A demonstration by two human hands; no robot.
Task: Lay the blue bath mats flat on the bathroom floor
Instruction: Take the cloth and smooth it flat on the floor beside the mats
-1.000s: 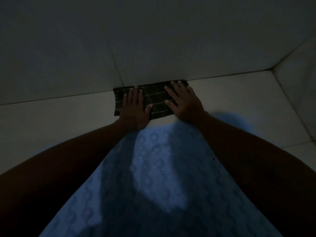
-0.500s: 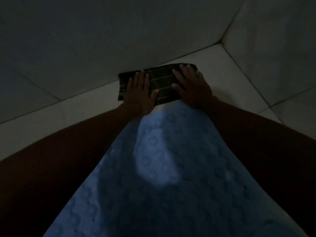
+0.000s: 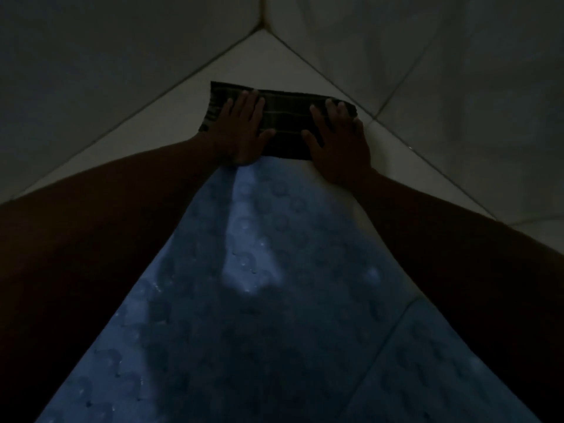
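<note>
Mat (image 3: 259,300), blue, lies flat on the floor (image 3: 171,117), stretching from just below both palms back toward the person. Left hand (image 3: 241,129) and right hand (image 3: 338,141) rest spread, fingers straight, pressing a dark striped cloth (image 3: 283,123) that lies beyond the mat's far edge, near the wall corner (image 3: 264,22).

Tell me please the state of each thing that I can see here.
Blue mat: spread flat on the floor.
Dark cloth: folded, flat on the floor near the corner, pressed by both hands.
Left hand: open, palm down on the cloth.
Right hand: open, fingers spread, on the cloth.
</note>
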